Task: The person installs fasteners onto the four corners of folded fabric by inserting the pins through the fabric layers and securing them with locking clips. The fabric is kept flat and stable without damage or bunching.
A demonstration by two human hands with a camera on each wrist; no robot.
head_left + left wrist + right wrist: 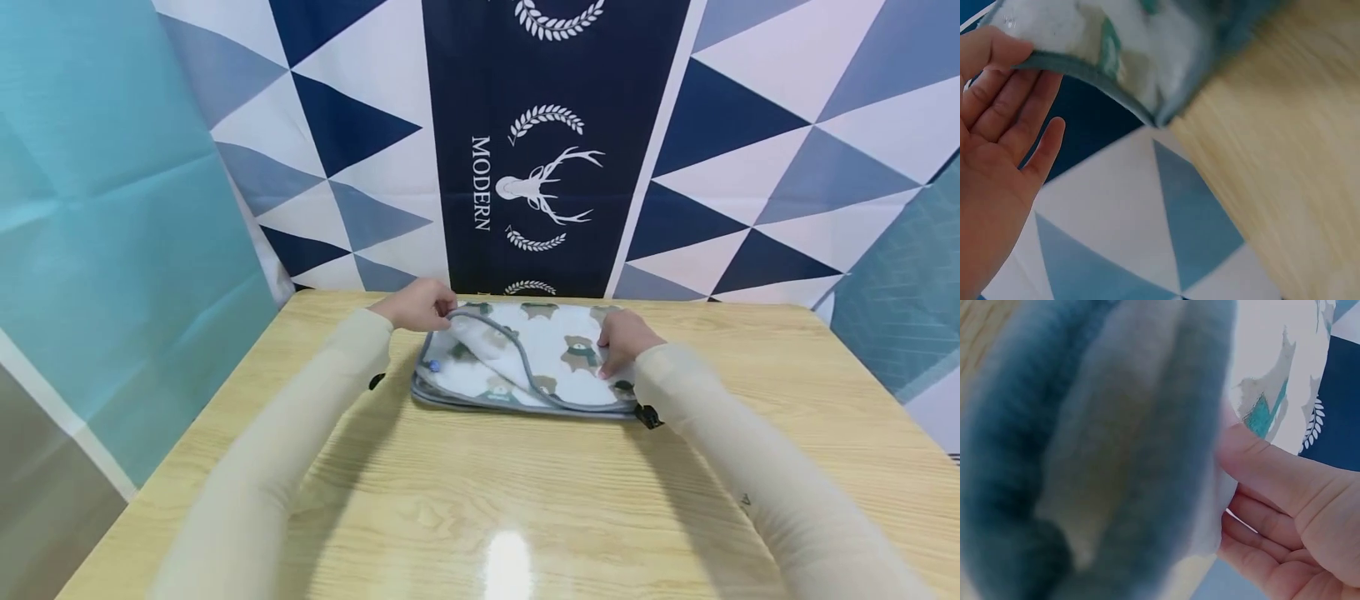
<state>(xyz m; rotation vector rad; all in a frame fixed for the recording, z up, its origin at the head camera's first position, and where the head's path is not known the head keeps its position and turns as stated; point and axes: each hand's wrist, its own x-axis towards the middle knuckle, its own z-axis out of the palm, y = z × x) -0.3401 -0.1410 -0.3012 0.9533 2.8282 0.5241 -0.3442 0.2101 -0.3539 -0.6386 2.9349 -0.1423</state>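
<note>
A folded white blanket (551, 342) with brown bears in green scarves and grey-blue edging lies near the table's far edge. My left hand (420, 305) pinches a raised edge of its upper layer at the far left corner. In the left wrist view, the thumb lies over the edging (1094, 78) and the fingers are beneath it. The right end of the fold is in my right hand (628, 340), thumb on top and fingers below in the right wrist view. A small blue spot (434, 365) shows at the blanket's left side.
The wooden table (450, 492) stretches toward me and to both sides. Right behind it hangs a patterned cloth (375, 192) with triangles and a deer head. A light blue curtain (127, 208) hangs at the left.
</note>
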